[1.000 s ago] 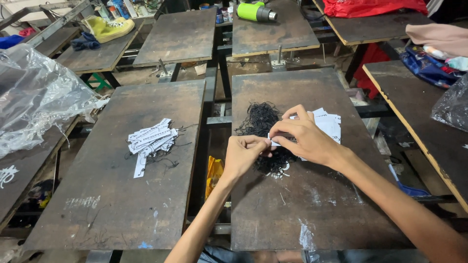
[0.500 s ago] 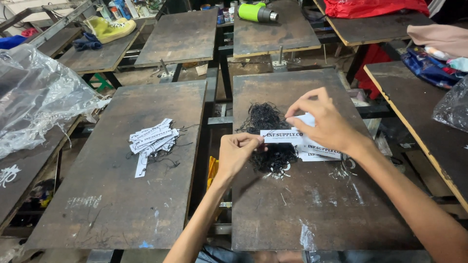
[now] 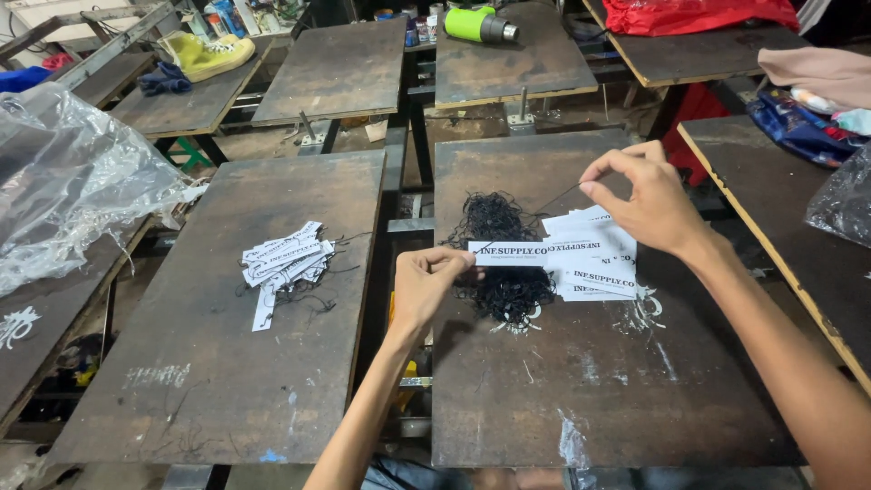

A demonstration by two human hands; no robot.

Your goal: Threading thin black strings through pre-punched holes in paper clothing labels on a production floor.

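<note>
My left hand [image 3: 428, 279] pinches one end of a narrow white paper tag [image 3: 508, 253] with dark print, holding it above a tangle of black strings [image 3: 501, 259] on a dark wooden board [image 3: 581, 381]. My right hand [image 3: 642, 200] is raised to the right and pinches a thin black string [image 3: 555, 197] that runs taut down toward the tag. A loose stack of white tags [image 3: 594, 259] lies under and beside my right hand. On the left board [image 3: 227, 363] sits a heap of tags with strings attached [image 3: 283, 263].
Crumpled clear plastic sheeting [image 3: 73, 191] covers the far left board. More boards stand behind, one with a green and black tool [image 3: 481, 24], one with red cloth [image 3: 699, 14]. Folded fabrics [image 3: 817, 91] lie on the right board. Gaps with metal framing separate the boards.
My right hand has lifted up and to the right, pulling the black string taut away from the tag. My left hand has stayed near the string pile, still holding the tag.
</note>
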